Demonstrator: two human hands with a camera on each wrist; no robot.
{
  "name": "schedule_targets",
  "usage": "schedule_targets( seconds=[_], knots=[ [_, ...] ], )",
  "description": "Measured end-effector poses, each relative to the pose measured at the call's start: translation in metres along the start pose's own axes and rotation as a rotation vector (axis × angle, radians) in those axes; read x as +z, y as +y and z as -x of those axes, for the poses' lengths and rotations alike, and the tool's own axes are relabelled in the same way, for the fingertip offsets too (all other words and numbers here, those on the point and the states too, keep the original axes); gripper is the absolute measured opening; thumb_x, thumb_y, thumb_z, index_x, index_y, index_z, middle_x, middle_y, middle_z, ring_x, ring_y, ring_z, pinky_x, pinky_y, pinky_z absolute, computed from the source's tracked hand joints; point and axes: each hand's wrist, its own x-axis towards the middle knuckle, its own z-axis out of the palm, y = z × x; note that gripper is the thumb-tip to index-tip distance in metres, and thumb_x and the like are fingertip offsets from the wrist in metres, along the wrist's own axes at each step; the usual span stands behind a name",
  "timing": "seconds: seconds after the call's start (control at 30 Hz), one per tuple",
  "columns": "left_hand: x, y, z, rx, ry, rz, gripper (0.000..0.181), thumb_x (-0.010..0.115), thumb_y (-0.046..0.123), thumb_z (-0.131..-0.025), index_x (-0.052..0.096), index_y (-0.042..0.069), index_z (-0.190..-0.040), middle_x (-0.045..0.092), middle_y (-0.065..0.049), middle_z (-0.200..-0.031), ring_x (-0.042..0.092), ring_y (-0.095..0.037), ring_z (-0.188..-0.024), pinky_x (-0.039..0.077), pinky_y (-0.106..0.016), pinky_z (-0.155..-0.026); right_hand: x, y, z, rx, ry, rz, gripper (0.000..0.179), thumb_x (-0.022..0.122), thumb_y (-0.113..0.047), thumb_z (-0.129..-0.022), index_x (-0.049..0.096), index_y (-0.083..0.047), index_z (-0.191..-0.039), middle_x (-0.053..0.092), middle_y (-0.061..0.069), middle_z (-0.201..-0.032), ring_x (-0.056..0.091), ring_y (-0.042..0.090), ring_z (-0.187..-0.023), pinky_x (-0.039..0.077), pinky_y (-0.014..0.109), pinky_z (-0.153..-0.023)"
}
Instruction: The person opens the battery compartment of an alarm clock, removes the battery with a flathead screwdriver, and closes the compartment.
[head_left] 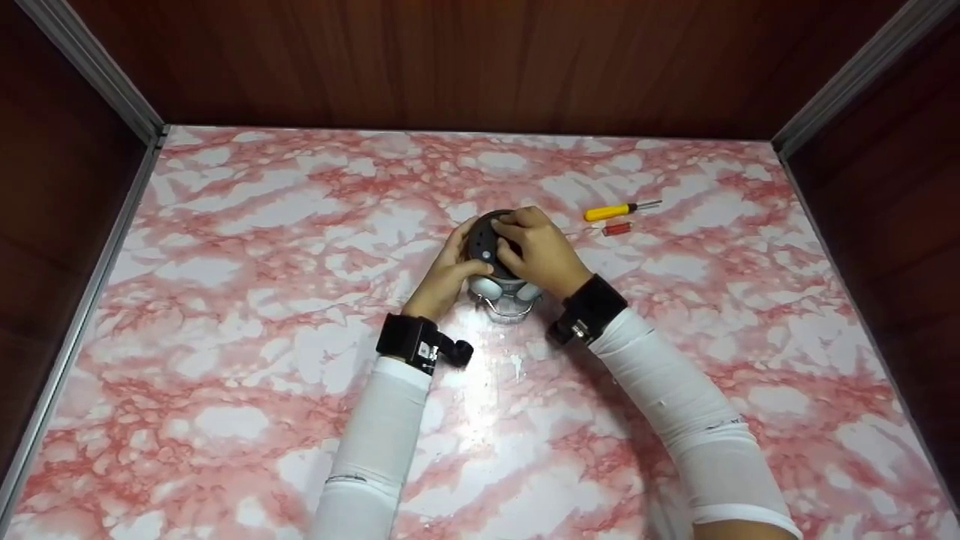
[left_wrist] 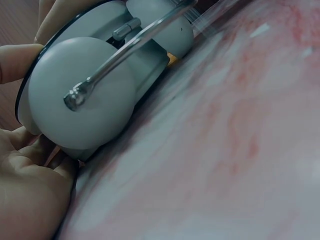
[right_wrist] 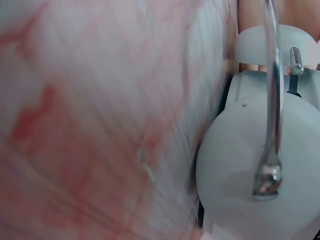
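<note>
A twin-bell alarm clock (head_left: 481,244) lies with its black back upward and its bells towards me. Its white bells (left_wrist: 80,95), metal handle (right_wrist: 273,110) and small hammer (left_wrist: 126,29) show in the wrist views. My left hand (head_left: 448,274) holds the clock's rim from the left, its thumb over the near edge of the back. On the right part of the back, the curled fingers and thumb of my right hand (head_left: 546,247) grip the clock. What lies under those fingertips is hidden. The face is out of sight, turned down towards the table.
A screwdriver (head_left: 609,212) with a yellow handle lies beyond my right hand. Beside it is a small red cylinder (head_left: 617,229) that looks like a battery. The marbled tabletop (head_left: 247,315) is bounded by dark wood panels (head_left: 465,67) at the back and both sides.
</note>
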Motion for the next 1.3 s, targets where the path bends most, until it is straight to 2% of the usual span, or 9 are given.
schedule_targets(
  seconds=[0.43,0.63,0.77,0.97,1.13,1.3],
  knots=[
    [0.000,0.002,0.002,-0.005,0.008,-0.016,0.090,0.060,-0.011,-0.081,0.022,0.007,-0.160,0.023,-0.014,-0.165,0.031,-0.027,-0.148,0.032,-0.032,-0.118,-0.010,0.000,0.005,0.013,-0.128,-0.030,0.040,0.057,-0.016,-0.100,0.061,0.005,-0.135,0.060,0.022,-0.134,0.053,0.036,-0.128,0.042,0.046,-0.111],
    [0.000,0.004,0.002,-0.022,0.008,-0.064,0.092,0.061,-0.010,-0.081,0.020,0.010,-0.161,0.021,-0.013,-0.166,0.032,-0.026,-0.147,0.031,-0.031,-0.118,-0.015,0.006,0.010,0.012,-0.156,-0.030,0.039,0.057,-0.015,-0.101,0.061,0.002,-0.136,0.058,0.021,-0.138,0.052,0.035,-0.132,0.041,0.047,-0.112],
    [-0.001,0.006,0.002,0.004,-0.013,-0.131,0.092,0.061,-0.010,-0.081,0.019,0.008,-0.161,0.021,-0.013,-0.166,0.031,-0.026,-0.148,0.032,-0.031,-0.117,-0.017,0.009,0.015,-0.014,-0.167,-0.020,0.040,0.056,-0.016,-0.102,0.059,0.001,-0.138,0.055,0.020,-0.142,0.048,0.035,-0.136,0.039,0.046,-0.114],
    [-0.002,0.012,0.004,0.031,-0.056,-0.288,0.087,0.060,-0.005,-0.086,0.018,0.008,-0.161,0.024,-0.016,-0.165,0.032,-0.027,-0.148,0.033,-0.031,-0.117,-0.024,0.019,0.028,-0.108,-0.160,0.026,0.040,0.053,-0.018,-0.104,0.059,0.000,-0.140,0.055,0.017,-0.145,0.046,0.035,-0.139,0.031,0.050,-0.118],
    [-0.008,0.017,0.005,0.074,-0.057,-0.407,0.080,0.059,-0.001,-0.091,0.021,0.005,-0.160,0.027,-0.017,-0.164,0.033,-0.028,-0.147,0.030,-0.031,-0.119,-0.031,0.031,0.043,-0.139,-0.186,0.021,0.044,0.054,-0.010,-0.099,0.057,-0.001,-0.142,0.053,0.015,-0.149,0.044,0.033,-0.140,0.030,0.051,-0.119],
    [-0.015,0.023,0.007,0.085,-0.055,-0.455,0.072,0.056,0.001,-0.094,0.026,0.004,-0.159,0.033,-0.017,-0.161,0.039,-0.030,-0.144,0.034,-0.033,-0.117,-0.036,0.037,0.052,-0.141,-0.229,-0.030,0.056,0.063,-0.005,-0.092,0.051,0.001,-0.146,0.047,0.017,-0.153,0.039,0.035,-0.144,0.031,0.050,-0.118]
  ],
)
